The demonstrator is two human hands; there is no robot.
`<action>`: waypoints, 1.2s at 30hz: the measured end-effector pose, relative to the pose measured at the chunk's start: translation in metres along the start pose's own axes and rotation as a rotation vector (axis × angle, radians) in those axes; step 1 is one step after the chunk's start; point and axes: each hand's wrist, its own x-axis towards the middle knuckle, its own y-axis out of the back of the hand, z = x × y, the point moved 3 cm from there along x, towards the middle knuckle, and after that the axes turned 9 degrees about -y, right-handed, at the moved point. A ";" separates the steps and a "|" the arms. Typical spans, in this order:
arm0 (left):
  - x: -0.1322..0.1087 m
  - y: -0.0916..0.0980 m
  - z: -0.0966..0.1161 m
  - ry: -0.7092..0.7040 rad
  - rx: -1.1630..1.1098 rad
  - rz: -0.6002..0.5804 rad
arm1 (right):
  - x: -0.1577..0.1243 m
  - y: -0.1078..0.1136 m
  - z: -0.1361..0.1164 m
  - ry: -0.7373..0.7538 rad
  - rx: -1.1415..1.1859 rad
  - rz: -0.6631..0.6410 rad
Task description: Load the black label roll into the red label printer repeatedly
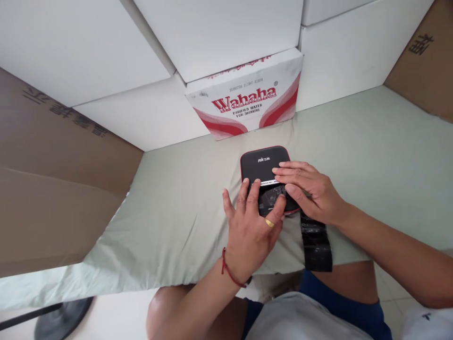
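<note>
A black, rounded-square device (pixel 264 165) with a red edge lies flat on the cloth-covered table, with a white label strip across its middle and a shiny dark panel below. My left hand (pixel 255 222), with a ring and a red bracelet, rests on its lower left part, fingers spread. My right hand (pixel 311 191) lies over its right side, fingers stretched out flat and near each other. A black glossy strip (pixel 316 245) hangs over the table's front edge just below my right hand.
A Wahaha water carton (pixel 247 104) stands behind the device, amid large white boxes (pixel 226 33). Brown cardboard panels stand at the left (pixel 60 189) and right (pixel 421 66). The pale green cloth (pixel 170 208) is wrinkled. A black round base (pixel 63 318) is on the floor.
</note>
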 end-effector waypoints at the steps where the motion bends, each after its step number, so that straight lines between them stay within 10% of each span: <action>1: 0.001 0.001 0.001 -0.008 0.033 -0.024 | 0.000 0.000 0.000 -0.002 -0.014 -0.003; 9: 0.008 0.009 -0.003 -0.077 0.157 -0.101 | -0.001 -0.002 -0.004 0.032 -0.122 0.015; 14: 0.007 0.019 -0.025 -0.013 -0.157 0.047 | -0.011 -0.005 0.000 0.090 -0.101 0.031; 21: -0.008 0.004 -0.071 0.553 -0.953 0.359 | -0.023 -0.004 -0.009 0.306 -0.061 0.146; 36: 0.009 -0.016 -0.074 1.081 -1.616 0.282 | -0.024 -0.002 -0.014 0.313 -0.090 0.140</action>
